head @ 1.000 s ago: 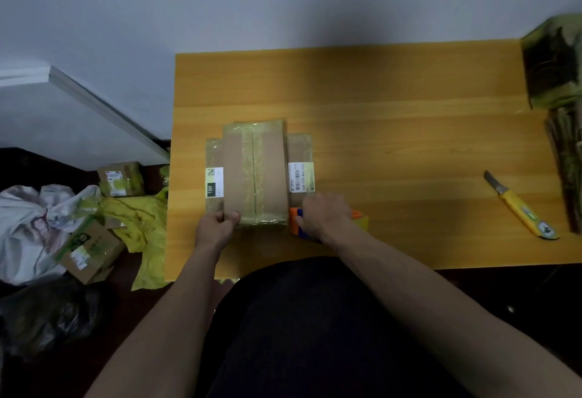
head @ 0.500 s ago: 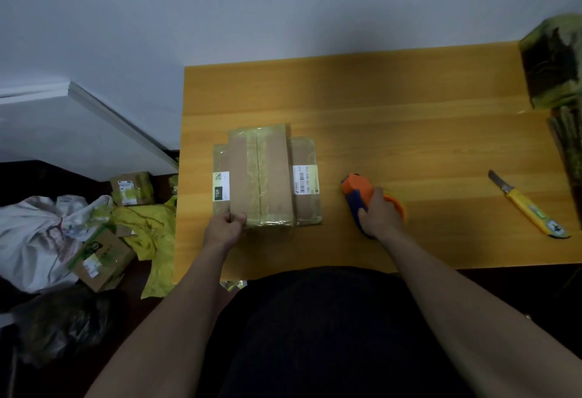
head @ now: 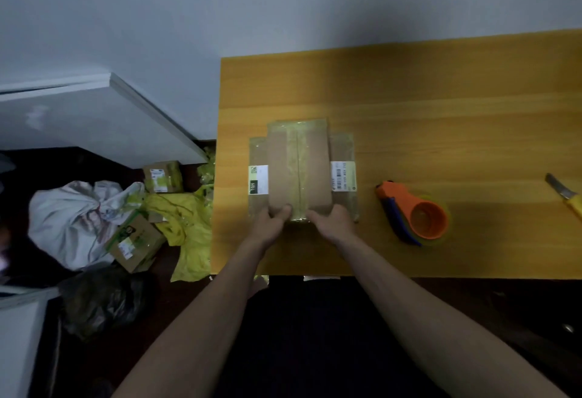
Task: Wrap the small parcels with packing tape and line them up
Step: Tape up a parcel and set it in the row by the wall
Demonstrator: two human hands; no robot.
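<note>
Two hands gripping near edge of taped parcel (head: 298, 174): left hand (head: 271, 224), right hand (head: 333, 220), fingers curling over it. Parcel lying on labelled parcel (head: 343, 177), left on bench (head: 441, 133). Tape dispenser (head: 414, 212) resting right. Taping looking done; lining up remaining.

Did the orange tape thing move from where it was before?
Yes. The tape dispenser was beside the parcels, under the right hand. Now it lies alone further right on the table, nearer the yellow knife.
</note>
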